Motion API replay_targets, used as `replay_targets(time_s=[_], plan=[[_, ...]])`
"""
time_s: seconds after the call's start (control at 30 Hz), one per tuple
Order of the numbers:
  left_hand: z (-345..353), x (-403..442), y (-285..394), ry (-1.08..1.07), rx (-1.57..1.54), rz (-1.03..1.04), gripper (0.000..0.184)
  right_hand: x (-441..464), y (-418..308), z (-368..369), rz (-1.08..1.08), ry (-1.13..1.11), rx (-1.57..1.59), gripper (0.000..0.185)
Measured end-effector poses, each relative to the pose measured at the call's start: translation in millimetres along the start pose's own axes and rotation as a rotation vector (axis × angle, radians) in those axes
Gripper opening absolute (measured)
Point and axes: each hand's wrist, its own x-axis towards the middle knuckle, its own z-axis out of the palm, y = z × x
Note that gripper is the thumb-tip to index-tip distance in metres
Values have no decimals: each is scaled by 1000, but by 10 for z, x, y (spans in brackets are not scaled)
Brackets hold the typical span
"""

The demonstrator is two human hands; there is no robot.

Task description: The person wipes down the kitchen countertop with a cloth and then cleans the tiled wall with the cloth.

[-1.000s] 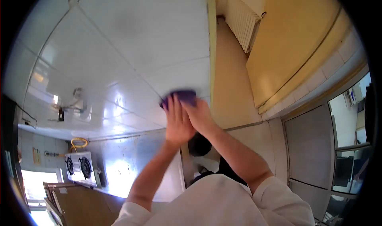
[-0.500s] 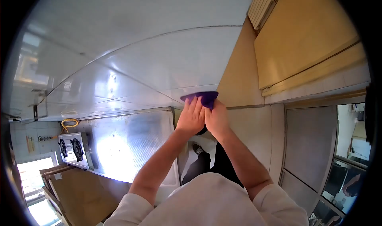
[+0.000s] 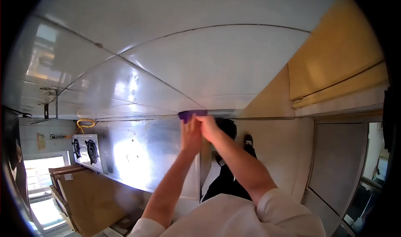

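A purple cloth [image 3: 193, 114] is pressed against the lower part of the white tiled wall [image 3: 200, 66], just above the metal countertop's back edge. My left hand [image 3: 191, 137] reaches up from below with its fingers on the cloth, partly hiding it. Beside it, touching, my right hand [image 3: 209, 127] grips the cloth's right part with its fingers bent. Some of the right fingertips are hidden behind the hand.
A shiny metal countertop [image 3: 167, 137] runs left to a two-burner gas stove [image 3: 87, 150] with a yellow hose [image 3: 85, 123] behind it. Flattened cardboard [image 3: 90, 199] leans in front. Yellow cabinets [image 3: 338, 70] are at the right. A dark round object [image 3: 227, 128] stands behind my right wrist.
Both hands and the cloth have moved left and slightly down along the wall, toward the countertop's edge. The view has shifted, and my feet are farther apart.
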Motion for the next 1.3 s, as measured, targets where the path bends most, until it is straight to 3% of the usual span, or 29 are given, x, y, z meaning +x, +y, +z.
replay_targets(time_s=[0.03,0.1,0.17,0.23,0.3,0.37,0.43,0.53,0.6,0.67,0.8,0.83,0.9,0.93,1.0,1.03,1.07,1.1,1.17,1.23,1.3], plan=[[-77,-59,-156,48,-12,-67,68,55,103,268,89,42,17,22],[-139,-116,-339,15,36,-151,74,179,316,521,-8,20,36,21],[-97,-60,-321,28,-4,-109,75,151,267,477,-56,38,-22,22],[36,13,-131,62,-116,-74,75,185,267,117,-109,4,-60,22],[232,151,129,-97,-229,80,76,-35,-98,-287,-63,189,-34,22],[652,377,445,-189,-144,254,89,-122,-349,-883,-156,302,-73,25],[617,537,874,-239,-214,289,89,-254,-555,-1234,-261,344,-23,23],[554,533,1225,-220,-242,188,81,-250,-614,-1444,-208,351,-103,19],[249,458,1114,-193,-242,158,80,-254,-560,-1179,-161,345,-85,20],[-5,363,882,-140,-161,154,75,-558,-726,-468,-83,268,-39,20],[-316,47,318,377,-167,32,82,-814,-583,509,-147,-122,-14,24],[-529,87,316,473,-206,1,85,-896,-608,727,-147,-119,-67,24],[-225,129,303,507,-122,-2,85,-933,-688,770,-171,-73,-228,24],[96,144,246,440,50,13,90,-829,-621,672,-183,-45,-257,24],[522,414,356,420,-155,-19,85,-536,-422,348,-204,20,-330,24],[591,126,293,321,-241,-23,83,-378,-314,211,-201,86,-341,25],[472,168,341,44,-634,-147,90,-179,-261,23,-200,136,-382,25],[990,161,290,257,-512,-52,93,-15,-185,-138,-201,187,-417,25],[1287,254,251,-85,-146,30,93,317,26,-592,-201,272,-490,26],[1627,274,83,-72,70,130,85,529,320,-846,-320,366,-486,26],[1003,251,338,-128,-209,169,84,451,319,-890,-414,349,-276,45]])
